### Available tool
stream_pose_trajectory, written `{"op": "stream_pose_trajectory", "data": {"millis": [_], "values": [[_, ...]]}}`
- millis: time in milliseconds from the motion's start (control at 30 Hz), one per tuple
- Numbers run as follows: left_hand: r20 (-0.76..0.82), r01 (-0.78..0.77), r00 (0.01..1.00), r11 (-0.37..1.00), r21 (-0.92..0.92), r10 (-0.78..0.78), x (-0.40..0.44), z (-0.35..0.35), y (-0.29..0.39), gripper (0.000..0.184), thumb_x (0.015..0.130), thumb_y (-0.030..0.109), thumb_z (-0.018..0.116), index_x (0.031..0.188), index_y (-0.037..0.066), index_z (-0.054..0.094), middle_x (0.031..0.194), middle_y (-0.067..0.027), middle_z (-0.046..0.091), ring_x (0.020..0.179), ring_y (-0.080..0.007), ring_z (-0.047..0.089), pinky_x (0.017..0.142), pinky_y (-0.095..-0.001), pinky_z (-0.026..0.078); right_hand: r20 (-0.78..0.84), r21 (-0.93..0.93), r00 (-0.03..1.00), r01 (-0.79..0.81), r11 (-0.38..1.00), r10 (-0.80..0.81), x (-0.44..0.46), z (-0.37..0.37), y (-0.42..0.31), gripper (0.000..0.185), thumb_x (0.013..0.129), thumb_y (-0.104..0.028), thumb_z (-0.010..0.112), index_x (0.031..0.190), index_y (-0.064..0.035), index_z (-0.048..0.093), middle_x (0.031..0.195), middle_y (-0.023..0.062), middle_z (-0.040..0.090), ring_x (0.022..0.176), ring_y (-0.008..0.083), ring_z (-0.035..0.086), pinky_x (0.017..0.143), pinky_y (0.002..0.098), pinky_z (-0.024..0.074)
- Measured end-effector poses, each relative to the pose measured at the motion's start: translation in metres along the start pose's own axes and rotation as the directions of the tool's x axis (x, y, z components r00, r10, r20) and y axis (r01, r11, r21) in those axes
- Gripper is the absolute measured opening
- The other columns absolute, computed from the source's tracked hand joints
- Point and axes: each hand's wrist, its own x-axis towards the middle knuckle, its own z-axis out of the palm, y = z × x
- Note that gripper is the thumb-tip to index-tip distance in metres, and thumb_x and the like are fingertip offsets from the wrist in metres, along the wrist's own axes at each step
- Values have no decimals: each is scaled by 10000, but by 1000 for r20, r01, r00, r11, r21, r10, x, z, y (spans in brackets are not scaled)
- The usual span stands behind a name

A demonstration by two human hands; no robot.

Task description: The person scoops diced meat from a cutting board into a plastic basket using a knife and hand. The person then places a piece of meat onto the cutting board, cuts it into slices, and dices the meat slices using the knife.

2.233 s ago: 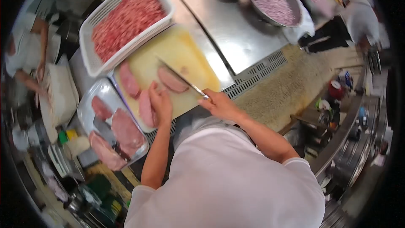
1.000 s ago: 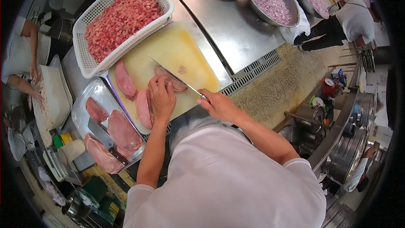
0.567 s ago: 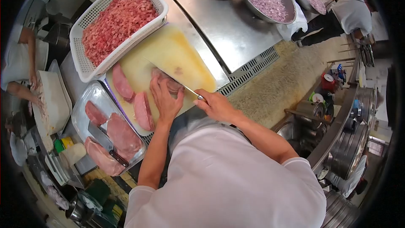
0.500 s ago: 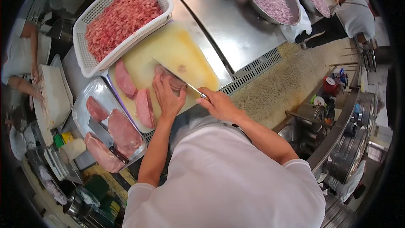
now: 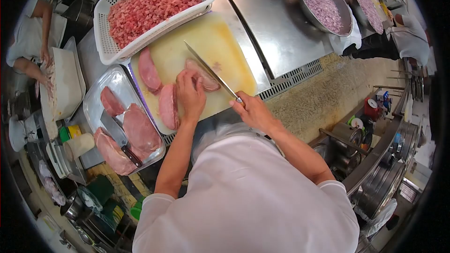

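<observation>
My right hand (image 5: 251,112) grips the handle of a long knife (image 5: 206,66). The blade points up and left, over a thin slice of pink meat (image 5: 207,78) on the yellowish cutting board (image 5: 222,42). Fingers curled, my left hand (image 5: 191,97) is at the near left end of that slice; what its fingertips hold, if anything, is hidden. To its left, a thick piece of meat (image 5: 168,106) lies close by, and another piece (image 5: 149,71) sits farther up the board.
A metal tray (image 5: 101,100) with several meat pieces and a second knife (image 5: 115,129) stands left of the board. Behind is a white basket (image 5: 105,42) of chopped meat. Bowls (image 5: 300,4) stand at the back right. Other people work at both sides.
My left hand has shifted off the slice to its left end, fingers more curled. The knife has swung higher and now crosses over the slice. The view has shifted slightly.
</observation>
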Motion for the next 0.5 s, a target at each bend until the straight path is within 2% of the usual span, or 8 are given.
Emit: {"op": "stream_pose_trajectory", "data": {"millis": [167, 200, 300, 500], "values": [[-69, -91, 993, 988, 122, 100, 2, 1, 1, 197, 984, 126, 619, 1129, -7, 621, 1162, -214, 563, 1111, -404, 549, 981, -469, 443, -57, -4, 990, 127, 992, -127, 0, 7, 9, 312, 1043, -298, 612, 1096, 10, 616, 712, 216, 659, 697, 458, 650, 652, 529, 483], [-69, -101, 991, 984, 145, 112, 3, 0, 3, 190, 980, 120, 618, 1121, -8, 622, 1147, -211, 562, 1094, -405, 549, 970, -472, 446, -49, -20, 993, 109, 994, -110, 1, 5, 8, 311, 1043, -296, 614, 1101, 10, 617, 708, 220, 655, 699, 460, 649, 651, 530, 481], [85, -115, 991, 981, 155, 102, 9, -6, 3, 163, 962, 90, 616, 1092, -9, 621, 1123, -214, 550, 1060, -410, 543, 933, -491, 451, -15, -32, 999, 52, 998, -52, -6, -6, -7, 307, 1042, -288, 616, 1105, 12, 613, 694, 232, 641, 695, 466, 641, 646, 533, 477], [101, -138, 988, 969, 204, 119, 14, -5, 2, 246, 865, 25, 605, 1108, -9, 629, 1086, -219, 530, 1038, -418, 522, 873, -514, 455, 57, -30, 998, 6, 1000, -5, -37, -28, -38, 297, 1054, -271, 593, 1033, 24, 562, 663, 253, 606, 642, 491, 594, 620, 555, 459]]}}
